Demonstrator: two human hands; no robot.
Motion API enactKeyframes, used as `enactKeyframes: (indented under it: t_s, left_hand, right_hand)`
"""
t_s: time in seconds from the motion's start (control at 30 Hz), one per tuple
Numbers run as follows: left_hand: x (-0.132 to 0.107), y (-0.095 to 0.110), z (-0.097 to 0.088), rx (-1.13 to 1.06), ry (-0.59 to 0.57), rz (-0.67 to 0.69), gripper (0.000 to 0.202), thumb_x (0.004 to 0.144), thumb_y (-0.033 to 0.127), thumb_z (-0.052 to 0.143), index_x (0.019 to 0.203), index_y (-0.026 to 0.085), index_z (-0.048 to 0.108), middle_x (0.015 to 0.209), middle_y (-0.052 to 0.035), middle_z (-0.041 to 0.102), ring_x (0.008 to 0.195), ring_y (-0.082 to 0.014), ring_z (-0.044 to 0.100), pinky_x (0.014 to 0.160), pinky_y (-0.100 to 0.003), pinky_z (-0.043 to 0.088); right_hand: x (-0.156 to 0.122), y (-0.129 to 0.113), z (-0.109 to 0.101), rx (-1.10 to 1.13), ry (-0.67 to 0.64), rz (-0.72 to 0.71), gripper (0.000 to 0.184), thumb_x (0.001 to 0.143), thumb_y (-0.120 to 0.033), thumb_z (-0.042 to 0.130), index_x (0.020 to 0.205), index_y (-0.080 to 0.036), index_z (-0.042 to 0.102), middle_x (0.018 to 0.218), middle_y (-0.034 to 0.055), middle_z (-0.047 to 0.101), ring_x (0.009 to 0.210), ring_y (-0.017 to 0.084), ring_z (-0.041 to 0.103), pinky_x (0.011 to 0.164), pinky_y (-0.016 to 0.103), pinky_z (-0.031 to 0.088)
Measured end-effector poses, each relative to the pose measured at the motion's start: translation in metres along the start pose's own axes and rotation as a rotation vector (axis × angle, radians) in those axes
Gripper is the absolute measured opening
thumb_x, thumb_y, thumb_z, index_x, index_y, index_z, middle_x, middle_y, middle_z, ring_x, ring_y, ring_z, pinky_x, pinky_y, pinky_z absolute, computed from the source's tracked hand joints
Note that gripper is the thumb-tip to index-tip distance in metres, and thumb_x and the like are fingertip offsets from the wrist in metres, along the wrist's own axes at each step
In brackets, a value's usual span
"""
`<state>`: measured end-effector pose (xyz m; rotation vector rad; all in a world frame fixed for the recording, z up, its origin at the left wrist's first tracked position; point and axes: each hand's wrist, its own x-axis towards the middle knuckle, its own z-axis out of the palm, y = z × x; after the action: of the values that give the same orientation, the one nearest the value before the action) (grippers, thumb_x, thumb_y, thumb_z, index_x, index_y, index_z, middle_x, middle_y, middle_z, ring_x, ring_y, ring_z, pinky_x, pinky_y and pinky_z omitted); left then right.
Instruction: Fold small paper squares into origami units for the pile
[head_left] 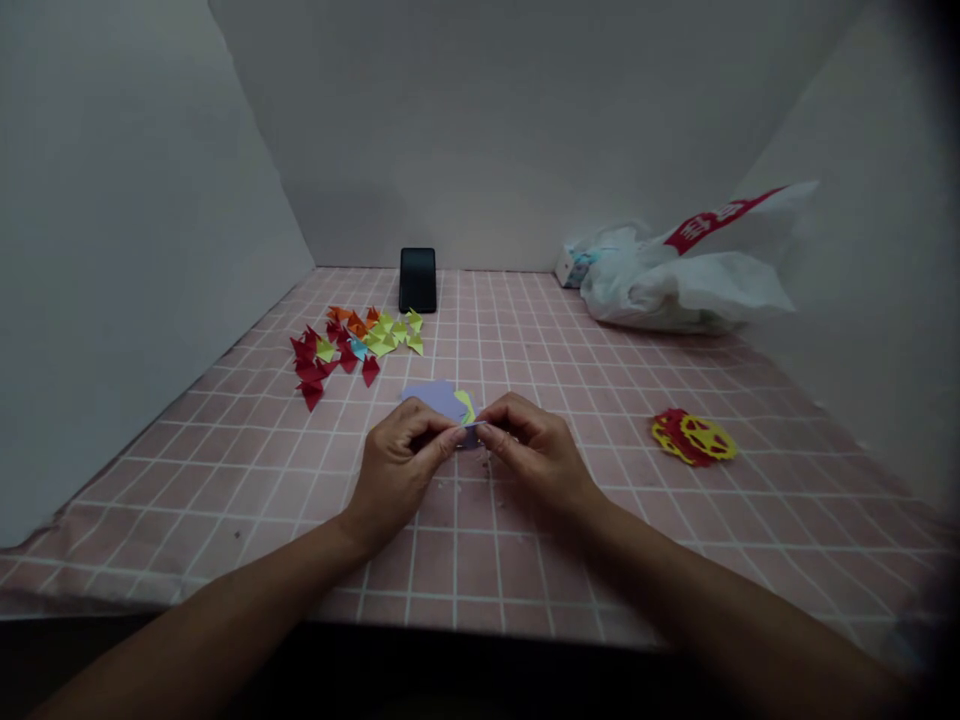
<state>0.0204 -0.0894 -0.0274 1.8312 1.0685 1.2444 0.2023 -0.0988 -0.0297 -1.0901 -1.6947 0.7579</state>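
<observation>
My left hand [401, 455] and my right hand [529, 448] meet at the middle of the table, fingertips pinched together on a small lavender paper piece [472, 428]. Just behind the fingers lies a small stack of lavender paper squares [439, 398] with a yellow-green piece [466, 403] on it. A pile of several folded paper triangles [352, 343] in red, orange, yellow-green and blue lies at the back left.
A black phone [418, 280] stands against the back wall. A white plastic bag [690, 270] with red print lies at the back right, a small box [572, 266] beside it. Red and yellow paper cut-outs [691, 437] lie at the right. The pink checked tablecloth [525, 540] covers the table.
</observation>
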Motion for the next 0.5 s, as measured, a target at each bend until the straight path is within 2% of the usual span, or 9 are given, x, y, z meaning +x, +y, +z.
enactKeyframes:
  t_s: [0.13, 0.3, 0.5]
  left_hand:
    - [0.0007, 0.0009, 0.0001, -0.004, 0.015, 0.010, 0.013, 0.086, 0.021, 0.069, 0.073, 0.021, 0.069, 0.077, -0.0012, 0.062, 0.074, -0.0151, 0.058, 0.069, -0.027, 0.046]
    - [0.0009, 0.0011, 0.0000, -0.037, 0.006, -0.005, 0.010, 0.086, 0.021, 0.070, 0.075, 0.020, 0.070, 0.076, -0.0014, 0.065, 0.073, -0.0152, 0.060, 0.069, -0.027, 0.046]
    - [0.0009, 0.0013, -0.0005, 0.012, -0.042, 0.040, 0.011, 0.086, 0.019, 0.069, 0.075, 0.020, 0.070, 0.075, -0.0009, 0.064, 0.072, -0.0144, 0.059, 0.067, -0.026, 0.045]
  right_hand:
    - [0.0009, 0.0010, -0.0012, 0.042, -0.025, 0.021, 0.011, 0.090, -0.021, 0.060, 0.080, -0.019, 0.065, 0.078, 0.0019, 0.062, 0.075, 0.016, 0.059, 0.067, 0.030, 0.046]
    - [0.0018, -0.0002, -0.0022, 0.069, -0.027, 0.008, 0.008, 0.088, -0.023, 0.064, 0.081, -0.020, 0.067, 0.080, 0.0022, 0.064, 0.079, 0.017, 0.062, 0.072, 0.032, 0.048]
    - [0.0002, 0.0021, 0.0015, 0.214, -0.041, 0.108, 0.011, 0.087, -0.027, 0.066, 0.079, -0.020, 0.068, 0.079, 0.0021, 0.065, 0.078, 0.017, 0.062, 0.073, 0.032, 0.050]
